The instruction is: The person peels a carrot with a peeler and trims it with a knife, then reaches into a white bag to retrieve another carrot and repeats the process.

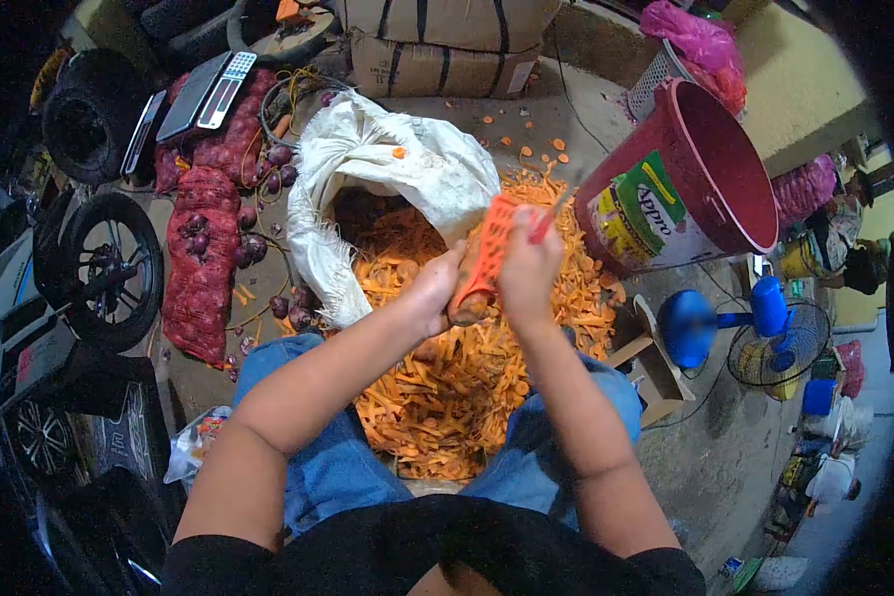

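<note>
My left hand (435,290) is closed round the lower end of a thick brownish-orange root (470,307). Against the root lies an orange slotted tool (486,253), tilted up and to the right. My right hand (528,275) grips beside it, wrapped round something red (540,226) with a thin blade-like tip pointing up right; its exact form is blurred. Below both hands spreads a heap of orange peelings (447,407). Behind them a white woven sack (407,154) stands open, with dark orange pieces inside.
A maroon bucket (631,214) leans at the right, near a cardboard box (658,372) and a blue fan (770,308). Red net bags of onions (204,268), a scale (194,94) and a black wheel (109,273) are at the left. Large bales (447,65) stand at the back.
</note>
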`<move>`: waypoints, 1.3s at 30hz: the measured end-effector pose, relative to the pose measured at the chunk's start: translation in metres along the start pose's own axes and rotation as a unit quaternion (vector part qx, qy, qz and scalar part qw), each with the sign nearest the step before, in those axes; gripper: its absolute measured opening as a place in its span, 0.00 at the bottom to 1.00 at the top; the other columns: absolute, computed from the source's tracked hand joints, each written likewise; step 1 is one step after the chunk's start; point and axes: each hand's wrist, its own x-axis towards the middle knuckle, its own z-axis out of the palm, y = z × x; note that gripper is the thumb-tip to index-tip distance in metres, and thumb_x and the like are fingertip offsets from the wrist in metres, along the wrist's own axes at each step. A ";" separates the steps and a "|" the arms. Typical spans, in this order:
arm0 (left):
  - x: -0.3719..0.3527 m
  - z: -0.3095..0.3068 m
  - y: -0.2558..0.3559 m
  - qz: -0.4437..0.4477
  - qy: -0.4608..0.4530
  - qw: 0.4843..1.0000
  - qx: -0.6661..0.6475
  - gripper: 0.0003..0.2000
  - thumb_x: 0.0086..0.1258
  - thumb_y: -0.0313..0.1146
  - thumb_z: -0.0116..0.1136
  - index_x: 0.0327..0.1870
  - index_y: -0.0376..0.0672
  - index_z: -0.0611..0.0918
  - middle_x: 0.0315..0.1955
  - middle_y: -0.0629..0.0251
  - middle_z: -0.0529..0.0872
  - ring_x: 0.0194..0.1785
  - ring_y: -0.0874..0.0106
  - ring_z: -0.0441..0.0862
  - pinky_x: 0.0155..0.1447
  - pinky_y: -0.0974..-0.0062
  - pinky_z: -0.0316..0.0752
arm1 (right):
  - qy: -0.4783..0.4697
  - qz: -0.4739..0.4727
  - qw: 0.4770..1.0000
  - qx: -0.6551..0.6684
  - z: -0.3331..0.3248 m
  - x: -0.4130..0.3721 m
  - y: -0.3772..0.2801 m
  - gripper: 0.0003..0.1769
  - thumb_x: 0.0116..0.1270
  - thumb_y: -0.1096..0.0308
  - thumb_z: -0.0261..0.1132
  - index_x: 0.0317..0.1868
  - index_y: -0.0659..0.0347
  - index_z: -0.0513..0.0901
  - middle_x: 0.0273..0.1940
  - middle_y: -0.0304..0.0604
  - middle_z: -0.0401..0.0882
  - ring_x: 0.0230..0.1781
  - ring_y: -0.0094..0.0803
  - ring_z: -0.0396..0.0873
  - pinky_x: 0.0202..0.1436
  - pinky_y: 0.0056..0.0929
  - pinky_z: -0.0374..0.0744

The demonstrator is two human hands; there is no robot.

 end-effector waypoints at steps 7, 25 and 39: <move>-0.012 0.012 -0.012 -0.057 -0.014 0.989 0.137 0.20 0.65 0.47 0.30 0.45 0.41 0.70 0.29 0.64 0.76 0.29 0.75 0.74 0.31 0.79 0.72 | 0.185 -0.075 0.962 -0.188 -0.041 0.059 0.013 0.13 0.61 0.64 0.48 0.26 0.66 0.70 0.19 0.39 0.69 0.20 0.27 0.68 0.25 0.25 0.67; -0.028 0.026 -0.004 -0.070 -0.015 0.991 0.114 0.19 0.65 0.47 0.29 0.37 0.42 0.70 0.23 0.66 0.74 0.23 0.77 0.72 0.28 0.80 0.71 | 0.226 -0.038 0.965 -0.128 -0.049 0.073 0.032 0.12 0.58 0.66 0.50 0.24 0.68 0.70 0.18 0.45 0.70 0.18 0.34 0.67 0.25 0.32 0.66; 0.000 0.004 -0.008 0.044 0.011 0.995 0.090 0.22 0.66 0.46 0.26 0.49 0.40 0.66 0.39 0.64 0.75 0.39 0.74 0.74 0.43 0.77 0.70 | 0.035 -0.076 0.991 -0.101 -0.008 0.014 0.007 0.12 0.60 0.65 0.50 0.24 0.66 0.70 0.18 0.34 0.64 0.20 0.19 0.61 0.24 0.21 0.63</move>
